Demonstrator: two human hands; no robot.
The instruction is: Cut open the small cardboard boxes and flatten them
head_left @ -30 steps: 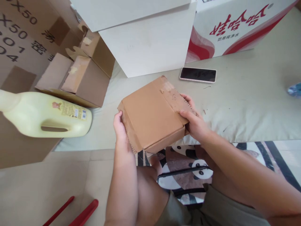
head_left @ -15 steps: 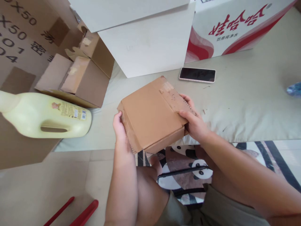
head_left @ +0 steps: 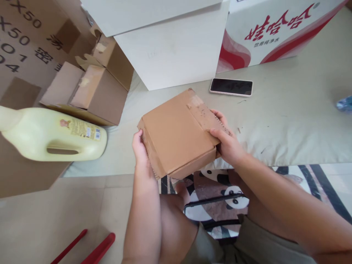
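A small flat brown cardboard box (head_left: 176,134) with torn tape marks is held between both my hands above my knees, at the near edge of a pale grey cushion (head_left: 288,121). My left hand (head_left: 140,150) grips its left edge, thumb on top. On the box's right corner my right hand (head_left: 227,141) is closed, fingers wrapped over the frayed flap. The box is tilted, with its near corner lowest.
A dark phone (head_left: 231,87) lies on the cushion behind the box. A white box (head_left: 170,47) and a red-and-white printed carton (head_left: 275,33) stand at the back. Open brown cartons (head_left: 93,88) and a pale yellow jug (head_left: 52,134) lie left. Red handles (head_left: 90,249) lie on the floor.
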